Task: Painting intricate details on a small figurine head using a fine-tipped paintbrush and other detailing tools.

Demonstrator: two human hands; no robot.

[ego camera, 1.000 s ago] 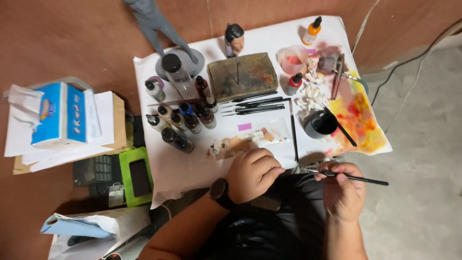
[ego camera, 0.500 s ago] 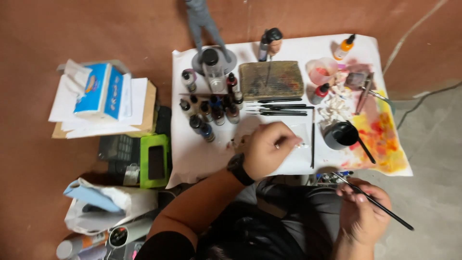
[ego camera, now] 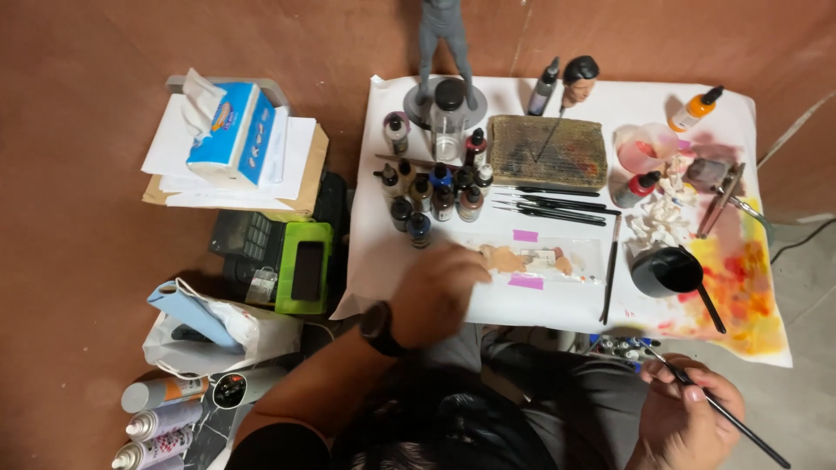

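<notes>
My left hand (ego camera: 433, 294), with a dark watch on the wrist, hovers blurred over the near edge of the white paper-covered table (ego camera: 392, 252), fingers loosely curled and holding nothing I can see. Just right of it lies a clear strip with small flesh-coloured miniature parts (ego camera: 531, 259) taped down with pink tape. My right hand (ego camera: 688, 416) rests low over my lap, gripping a thin black paintbrush (ego camera: 727, 416) that points down to the right. A cluster of small paint bottles (ego camera: 431, 187) stands beyond my left hand.
A brown wet palette (ego camera: 547, 151), several brushes (ego camera: 549, 209), a black cup (ego camera: 666, 271), a grey figure on a round base (ego camera: 444, 52) and a miniature head (ego camera: 578, 73) sit on the table. A tissue box on papers (ego camera: 235, 130), a green device (ego camera: 303, 266) and spray cans (ego camera: 161, 418) lie left.
The view shifted, so the table now sits higher and more central. My left hand slid left off the miniature parts. My right hand dropped lower with the brush.
</notes>
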